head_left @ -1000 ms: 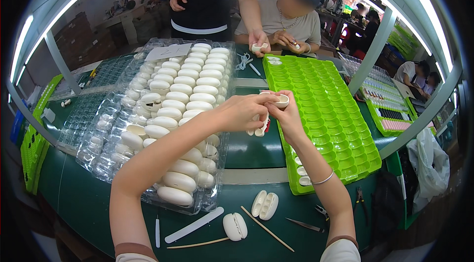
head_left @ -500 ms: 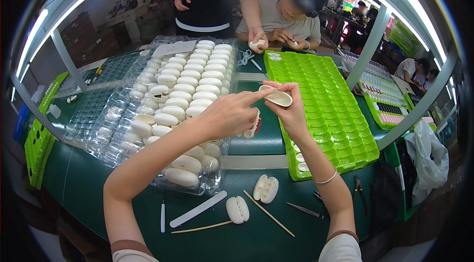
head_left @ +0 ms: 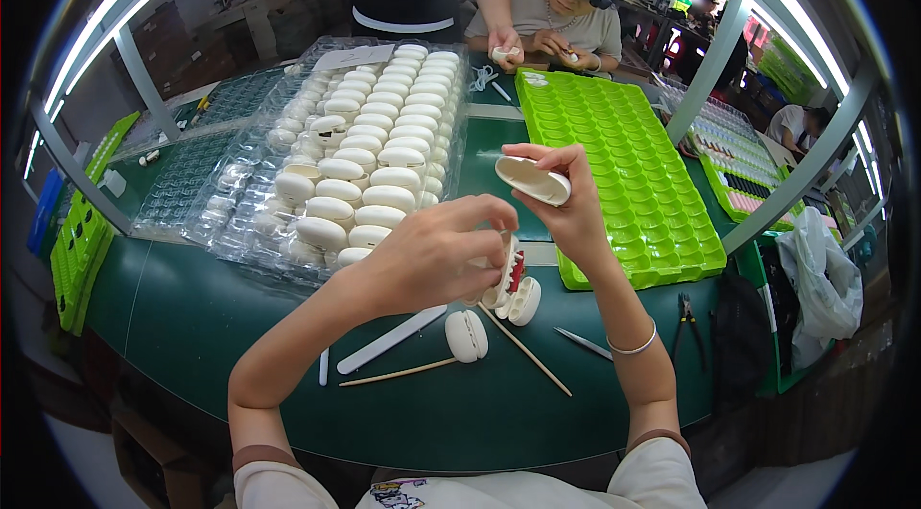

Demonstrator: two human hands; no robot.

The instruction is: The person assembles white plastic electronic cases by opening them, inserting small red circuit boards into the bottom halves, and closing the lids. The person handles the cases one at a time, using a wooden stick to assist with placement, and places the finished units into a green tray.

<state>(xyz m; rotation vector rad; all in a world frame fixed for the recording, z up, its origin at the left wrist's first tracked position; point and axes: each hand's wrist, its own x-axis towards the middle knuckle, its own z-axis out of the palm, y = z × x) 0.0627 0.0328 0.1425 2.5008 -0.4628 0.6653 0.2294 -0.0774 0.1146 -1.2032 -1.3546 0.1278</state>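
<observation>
My right hand (head_left: 573,202) holds up an oval white shell (head_left: 530,185), hollow side showing, between thumb and fingers. Lower and to its left, my left hand (head_left: 436,255) is closed on a white insert with red parts (head_left: 508,281); its fingers hide much of that piece. Right beside the insert, an opened white case with hollows (head_left: 525,302) lies on the table. A closed round white case (head_left: 466,335) rests nearer me, touching a wooden stick (head_left: 398,373). Another wooden stick (head_left: 526,351) lies beside them.
Clear plastic trays (head_left: 216,207) filled with oval white cases (head_left: 389,197) stand at the left. A green compartment tray (head_left: 624,183) is at the right. Tweezers (head_left: 582,343), cutters (head_left: 687,322) and a white strip (head_left: 389,341) lie in front. Two people are across the table.
My left hand has drawn back from the shell and lowered, bringing the insert close to the opened case. My right hand has tilted the shell. The whole view has shifted a little.
</observation>
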